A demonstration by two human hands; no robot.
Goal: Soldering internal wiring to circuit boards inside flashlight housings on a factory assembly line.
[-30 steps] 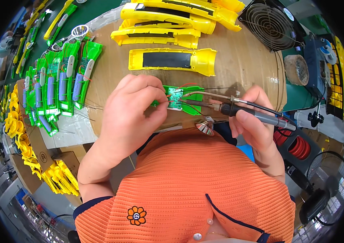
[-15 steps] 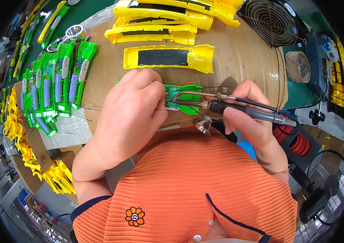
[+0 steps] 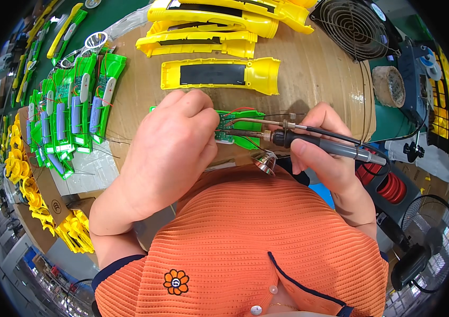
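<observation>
The green casing half (image 3: 251,141) lies on the cardboard (image 3: 140,79), partly beneath the left hand (image 3: 174,142). Since one second ago, the soldering iron (image 3: 309,143) reaches farther over its circuit board (image 3: 225,138), probably nearer the joint. The right hand (image 3: 330,164) grips it, fingers closed; left fingertips are hidden, so their hold I cannot tell.

You have a black fan (image 3: 352,29) near the far right of the cardboard sheet (image 3: 317,68), and a blue box (image 3: 412,82) beyond it. A wire-caged fan (image 3: 429,211) sits at your lower right, yellow plastic parts (image 3: 74,235) at your lower left.
</observation>
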